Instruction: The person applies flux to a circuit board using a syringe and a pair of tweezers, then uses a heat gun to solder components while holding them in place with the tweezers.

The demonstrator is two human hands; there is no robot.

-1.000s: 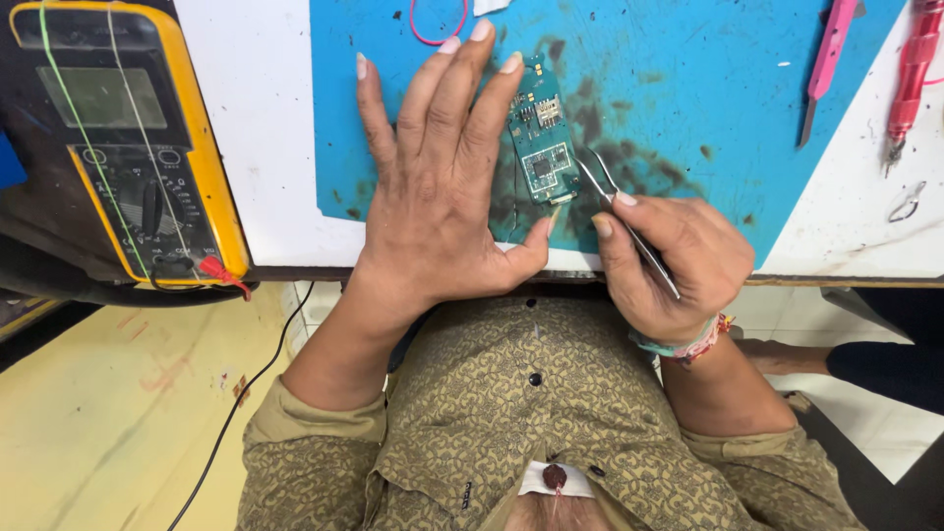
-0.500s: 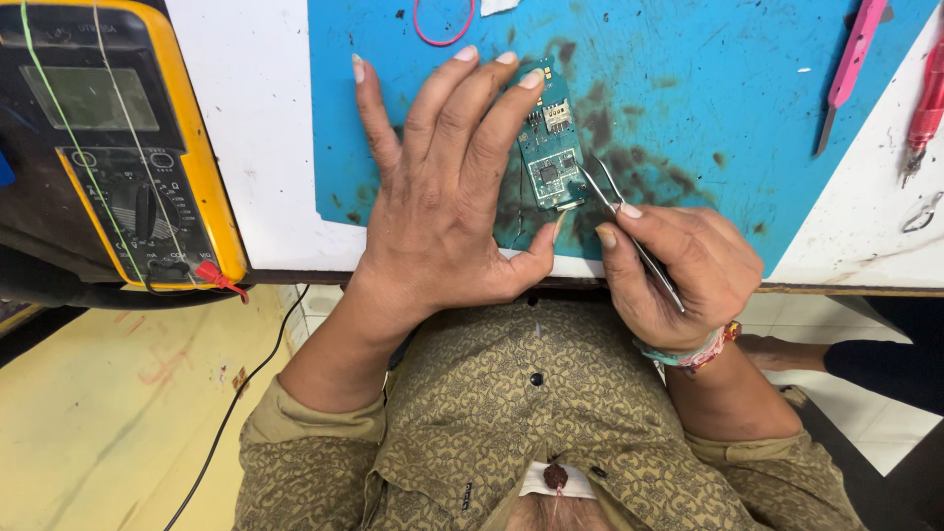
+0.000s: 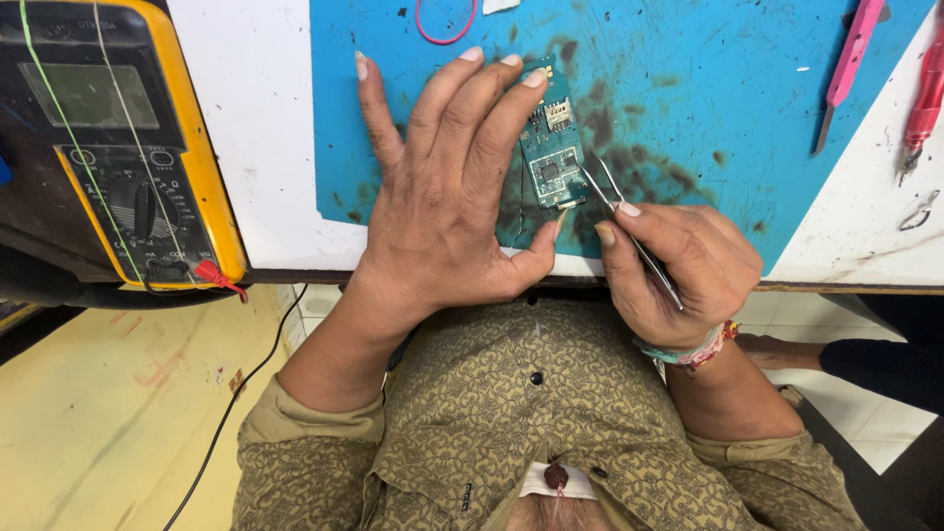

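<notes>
Nearest me, my right hand (image 3: pixel 678 265) pinches metal tweezers (image 3: pixel 629 231), tips touching the green circuit board (image 3: pixel 551 147). My left hand (image 3: pixel 452 197) lies flat, fingers spread, pressing that board onto the blue mat (image 3: pixel 688 79). Work looks midway; pink tools (image 3: pixel 846 69) lie untouched beyond.

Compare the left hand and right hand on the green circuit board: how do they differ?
The left hand lies flat, fingers spread, pressing the small green circuit board onto the blue mat. The right hand is curled, pinching thin metal tweezers whose tips meet the board. Only the right wrist wears a bracelet.
</notes>
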